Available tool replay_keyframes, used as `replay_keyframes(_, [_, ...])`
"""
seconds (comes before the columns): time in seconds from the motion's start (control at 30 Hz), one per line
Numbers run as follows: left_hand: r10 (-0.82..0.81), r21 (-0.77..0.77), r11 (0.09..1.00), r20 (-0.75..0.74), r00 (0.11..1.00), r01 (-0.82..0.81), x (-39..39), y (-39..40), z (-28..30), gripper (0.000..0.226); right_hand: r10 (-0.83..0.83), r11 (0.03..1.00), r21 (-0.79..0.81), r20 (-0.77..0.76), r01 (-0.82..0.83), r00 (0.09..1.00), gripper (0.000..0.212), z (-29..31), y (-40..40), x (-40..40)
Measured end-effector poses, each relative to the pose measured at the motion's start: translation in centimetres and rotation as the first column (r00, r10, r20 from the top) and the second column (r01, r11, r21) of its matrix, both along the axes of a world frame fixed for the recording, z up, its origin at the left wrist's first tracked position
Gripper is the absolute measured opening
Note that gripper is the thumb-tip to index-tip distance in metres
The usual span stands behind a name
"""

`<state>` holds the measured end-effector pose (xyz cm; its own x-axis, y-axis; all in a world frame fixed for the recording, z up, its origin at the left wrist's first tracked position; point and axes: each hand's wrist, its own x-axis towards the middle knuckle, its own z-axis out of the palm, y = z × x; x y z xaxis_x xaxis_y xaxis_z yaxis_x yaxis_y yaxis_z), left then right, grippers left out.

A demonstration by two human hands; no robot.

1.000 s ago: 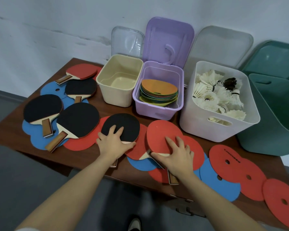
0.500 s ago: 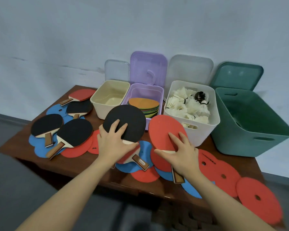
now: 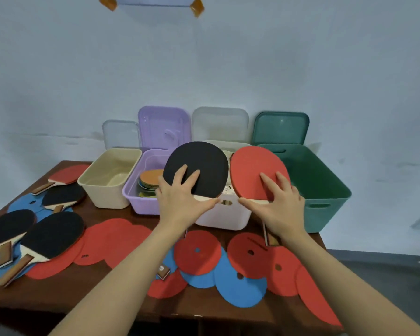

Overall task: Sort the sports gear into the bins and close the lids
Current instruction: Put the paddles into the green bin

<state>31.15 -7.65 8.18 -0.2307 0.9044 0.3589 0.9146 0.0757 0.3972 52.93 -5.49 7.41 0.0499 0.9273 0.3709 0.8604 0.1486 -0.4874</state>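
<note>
My left hand [image 3: 180,200] grips a black-faced paddle [image 3: 199,163] by the base of its blade, lifted above the table in front of the white bin [image 3: 223,214]. My right hand [image 3: 279,202] grips a red-faced paddle [image 3: 252,168] the same way, held up just left of the open green bin [image 3: 325,190]. Both paddles stand tilted with their blades up, and their handles are mostly hidden behind my wrists. Several more paddles [image 3: 51,236] lie on the table's left side. Red discs [image 3: 197,253] and blue discs [image 3: 238,284] are spread over the brown table [image 3: 107,292].
A cream bin [image 3: 107,187] and a purple bin [image 3: 143,202] holding coloured discs stand open at the back. All the lids, including the green lid [image 3: 280,128] and purple lid [image 3: 164,127], lean against the wall. The table's front edge is near my forearms.
Both hands have lifted their paddles off the table and carried them up and to the right, towards the white and green bins. The camera has tilted upward.
</note>
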Motion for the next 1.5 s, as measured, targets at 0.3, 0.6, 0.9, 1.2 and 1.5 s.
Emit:
replay_keyframes(0.3, [-0.137, 0.055, 0.989, -0.028, 0.99, 0.138, 5.0, 11.7, 1.7, 0.084, -0.096, 0.994, 0.058, 0.048, 0.093, 0.994, 0.093, 2.1, 9.9, 6.4])
replay_keyframes(0.6, [-0.227, -0.059, 0.973, -0.024, 0.974, 0.225, 8.6, 21.0, 2.3, 0.082, -0.169, 0.981, -0.071, 0.171, 0.183, 0.971, 0.091, 1.0, 18.9, 12.4])
replay_keyframes(0.9, [-0.172, -0.154, 0.973, 0.004, 0.985, 0.17, 14.1, 24.8, 1.3, 0.083, -0.044, 0.935, -0.313, 0.359, 0.164, 0.932, 0.093, -5.1, 24.5, 15.0])
replay_keyframes(1.2, [-0.057, -0.214, 0.975, -0.015, 0.998, 0.053, 17.9, 25.9, 0.6, 0.084, 0.093, 0.861, -0.504, 0.287, 0.067, 0.953, 0.086, -9.1, 27.6, 16.1])
replay_keyframes(1.5, [-0.14, -0.209, 0.967, 0.035, 0.99, 0.144, 25.0, 26.5, -0.5, 0.086, 0.191, 0.981, -0.023, -0.124, -0.195, 0.974, 0.045, -3.4, 26.8, 20.8])
